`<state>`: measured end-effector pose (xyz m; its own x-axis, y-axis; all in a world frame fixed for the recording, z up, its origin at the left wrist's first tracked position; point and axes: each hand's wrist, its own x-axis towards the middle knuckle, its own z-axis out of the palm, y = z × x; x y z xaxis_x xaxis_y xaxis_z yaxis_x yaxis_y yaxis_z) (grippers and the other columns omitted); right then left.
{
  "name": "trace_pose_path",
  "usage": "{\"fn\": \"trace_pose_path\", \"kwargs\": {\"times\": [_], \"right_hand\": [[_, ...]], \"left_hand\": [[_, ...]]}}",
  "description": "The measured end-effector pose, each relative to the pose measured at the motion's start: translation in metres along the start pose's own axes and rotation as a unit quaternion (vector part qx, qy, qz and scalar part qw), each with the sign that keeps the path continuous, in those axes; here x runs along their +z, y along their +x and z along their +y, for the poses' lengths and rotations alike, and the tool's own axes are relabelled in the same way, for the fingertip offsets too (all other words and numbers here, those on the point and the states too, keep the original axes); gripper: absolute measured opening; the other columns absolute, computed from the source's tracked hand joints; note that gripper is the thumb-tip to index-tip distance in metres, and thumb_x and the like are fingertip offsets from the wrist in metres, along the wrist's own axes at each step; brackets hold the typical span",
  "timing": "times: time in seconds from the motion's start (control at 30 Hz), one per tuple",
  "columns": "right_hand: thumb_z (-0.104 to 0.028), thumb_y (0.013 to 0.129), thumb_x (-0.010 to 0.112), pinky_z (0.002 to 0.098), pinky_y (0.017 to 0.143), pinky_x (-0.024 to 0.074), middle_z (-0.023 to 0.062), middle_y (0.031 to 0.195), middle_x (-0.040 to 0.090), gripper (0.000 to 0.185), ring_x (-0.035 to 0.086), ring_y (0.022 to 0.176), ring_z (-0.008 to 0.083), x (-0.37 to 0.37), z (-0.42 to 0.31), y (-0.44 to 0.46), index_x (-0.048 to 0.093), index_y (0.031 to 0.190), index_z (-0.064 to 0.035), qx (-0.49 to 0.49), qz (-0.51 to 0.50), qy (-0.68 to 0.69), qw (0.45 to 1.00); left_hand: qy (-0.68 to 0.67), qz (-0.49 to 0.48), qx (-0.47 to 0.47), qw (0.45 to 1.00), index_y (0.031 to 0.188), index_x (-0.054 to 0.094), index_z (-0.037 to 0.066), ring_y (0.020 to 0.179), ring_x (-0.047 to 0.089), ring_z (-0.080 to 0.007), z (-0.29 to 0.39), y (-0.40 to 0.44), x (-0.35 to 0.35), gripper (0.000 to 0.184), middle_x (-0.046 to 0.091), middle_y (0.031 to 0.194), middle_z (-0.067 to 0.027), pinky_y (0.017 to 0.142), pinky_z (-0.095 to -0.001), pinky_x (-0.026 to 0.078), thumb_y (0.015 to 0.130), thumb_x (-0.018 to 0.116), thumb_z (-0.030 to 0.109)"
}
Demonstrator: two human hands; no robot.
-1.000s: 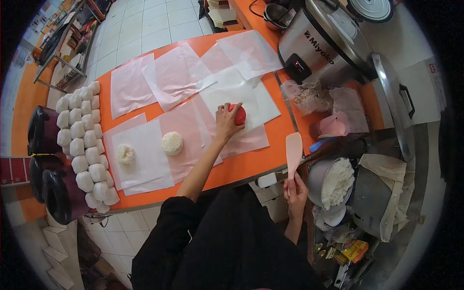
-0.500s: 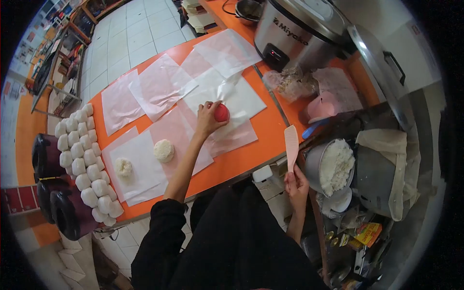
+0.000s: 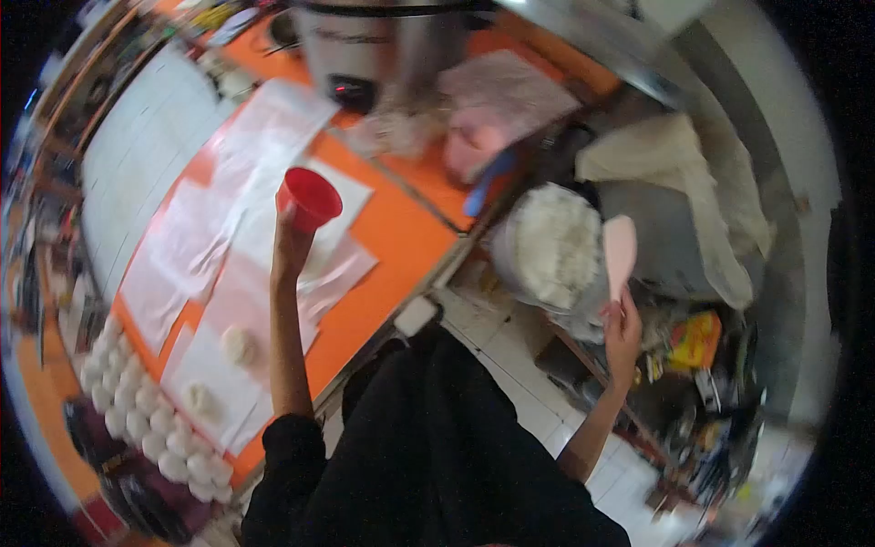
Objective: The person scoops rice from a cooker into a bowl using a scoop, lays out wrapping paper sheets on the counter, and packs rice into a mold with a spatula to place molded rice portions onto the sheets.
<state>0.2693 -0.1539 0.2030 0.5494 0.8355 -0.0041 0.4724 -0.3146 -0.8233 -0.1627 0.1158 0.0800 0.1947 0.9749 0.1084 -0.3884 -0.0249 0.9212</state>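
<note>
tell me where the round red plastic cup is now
In the head view, the round red plastic cup is left of centre, held in the left hand above the thin white sheets on the flat orange table.

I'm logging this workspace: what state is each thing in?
Red cup, held in the left grip
Paddle, held in the right grip
Rice pot, uncovered, holding white rice
Cooker, red light lit
Rice mounds, unwrapped on paper sheets
White bundles, packed in rows
Cloth, draped over the grey pot
</note>
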Motion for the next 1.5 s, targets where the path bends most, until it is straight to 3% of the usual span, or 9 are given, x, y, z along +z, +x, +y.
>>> {"fn": "trace_pose_path", "kwargs": {"times": [0.17, 0.23, 0.37, 0.73, 0.93, 1.07, 1.17, 1.43, 1.5], "right_hand": [[-0.02, 0.088, 0.054, 0.0356, 0.072, 0.0476, 0.0195, 0.087, 0.064, 0.033, 0.065, 0.078, 0.0287, -0.035, -0.016, 0.041, 0.057, 0.114, -0.0008, 0.024, -0.071, -0.211, 0.975], [-0.016, 0.085, 0.054, 0.0327, 0.066, 0.0463, 0.017, 0.076, 0.064, 0.027, 0.061, 0.067, 0.0231, -0.028, 0.014, 0.072, 0.062, 0.107, -0.0012, -0.068, -0.043, -0.209, 0.975], [-0.017, 0.082, 0.056, 0.0398, 0.069, 0.0481, 0.0199, 0.083, 0.063, 0.025, 0.063, 0.078, 0.0342, -0.005, -0.017, 0.141, 0.065, 0.103, -0.0077, -0.056, -0.102, -0.313, 0.942], [-0.014, 0.07, 0.059, 0.0356, 0.049, 0.0404, 0.0112, 0.054, 0.058, 0.018, 0.053, 0.05, 0.0181, 0.022, -0.059, 0.242, 0.068, 0.08, -0.0024, -0.123, -0.505, -0.423, 0.742], [-0.015, 0.07, 0.063, 0.0384, 0.058, 0.0462, 0.0154, 0.072, 0.065, 0.019, 0.061, 0.062, 0.0276, 0.006, -0.031, 0.207, 0.067, 0.083, -0.0018, -0.174, -0.442, -0.364, 0.801], [-0.015, 0.074, 0.064, 0.0384, 0.071, 0.047, 0.0166, 0.088, 0.064, 0.025, 0.062, 0.083, 0.0303, 0.001, -0.013, 0.157, 0.064, 0.095, -0.0034, -0.069, -0.422, -0.362, 0.828], [-0.013, 0.08, 0.057, 0.042, 0.069, 0.0482, 0.0208, 0.088, 0.063, 0.028, 0.063, 0.082, 0.0322, -0.002, -0.001, 0.121, 0.062, 0.107, -0.0049, -0.19, -0.334, -0.349, 0.855], [-0.018, 0.089, 0.052, 0.0334, 0.055, 0.0407, 0.0134, 0.065, 0.056, 0.024, 0.052, 0.058, 0.019, -0.04, 0.054, 0.095, 0.06, 0.102, 0.0003, -0.005, -0.212, -0.104, 0.972], [-0.019, 0.09, 0.052, 0.0304, 0.051, 0.0384, 0.0062, 0.059, 0.051, 0.025, 0.045, 0.051, 0.0127, -0.019, 0.086, 0.093, 0.06, 0.1, 0.0018, 0.008, -0.199, -0.071, 0.977]], "left_hand": [[0.017, -0.155, -0.073, 0.985, 0.128, 0.034, 0.003, 0.108, 0.048, -0.02, -0.046, -0.002, 0.127, 0.078, 0.048, 0.115, -0.0083, 0.093, -0.0336, 0.04, 0.072, 0.072, 0.042], [0.056, -0.112, -0.117, 0.985, 0.122, 0.038, 0.002, 0.106, 0.048, -0.0206, -0.036, -0.01, 0.19, 0.081, 0.049, 0.113, -0.0094, 0.088, -0.0328, 0.043, 0.061, 0.082, 0.028], [0.214, -0.188, -0.035, 0.958, 0.12, 0.039, 0.002, 0.102, 0.051, -0.0233, -0.033, -0.026, 0.258, 0.081, 0.05, 0.111, -0.0114, 0.085, -0.0347, 0.044, 0.056, 0.084, 0.024], [0.474, -0.14, 0.1, 0.864, 0.13, 0.038, 0.003, 0.114, 0.042, -0.0357, -0.061, -0.047, 0.307, 0.089, 0.047, 0.125, -0.0154, 0.096, -0.0416, 0.037, 0.055, 0.082, 0.023], [0.458, -0.158, 0.078, 0.872, 0.134, 0.034, 0.005, 0.115, 0.04, -0.0366, -0.059, -0.042, 0.304, 0.088, 0.04, 0.133, -0.0152, 0.097, -0.0413, 0.037, 0.058, 0.077, 0.014], [0.449, -0.197, 0.096, 0.866, 0.133, 0.035, 0.005, 0.117, 0.039, -0.0368, -0.066, -0.039, 0.304, 0.088, 0.04, 0.133, -0.0153, 0.097, -0.0413, 0.037, 0.055, 0.077, 0.008], [0.439, -0.219, 0.115, 0.864, 0.132, 0.036, 0.005, 0.119, 0.038, -0.0369, -0.069, -0.037, 0.305, 0.087, 0.041, 0.132, -0.0165, 0.098, -0.0418, 0.036, 0.054, 0.076, 0.004], [0.42, -0.303, 0.077, 0.852, 0.118, 0.047, 0.003, 0.11, 0.05, -0.0365, -0.04, -0.021, 0.304, 0.065, 0.048, 0.124, -0.0194, 0.082, -0.0375, 0.051, 0.061, 0.079, 0.007], [0.395, -0.307, 0.02, 0.866, 0.118, 0.047, 0.005, 0.114, 0.045, -0.038, -0.045, -0.022, 0.303, 0.066, 0.046, 0.126, -0.0191, 0.091, -0.0399, 0.043, 0.059, 0.076, 0.003]]}}
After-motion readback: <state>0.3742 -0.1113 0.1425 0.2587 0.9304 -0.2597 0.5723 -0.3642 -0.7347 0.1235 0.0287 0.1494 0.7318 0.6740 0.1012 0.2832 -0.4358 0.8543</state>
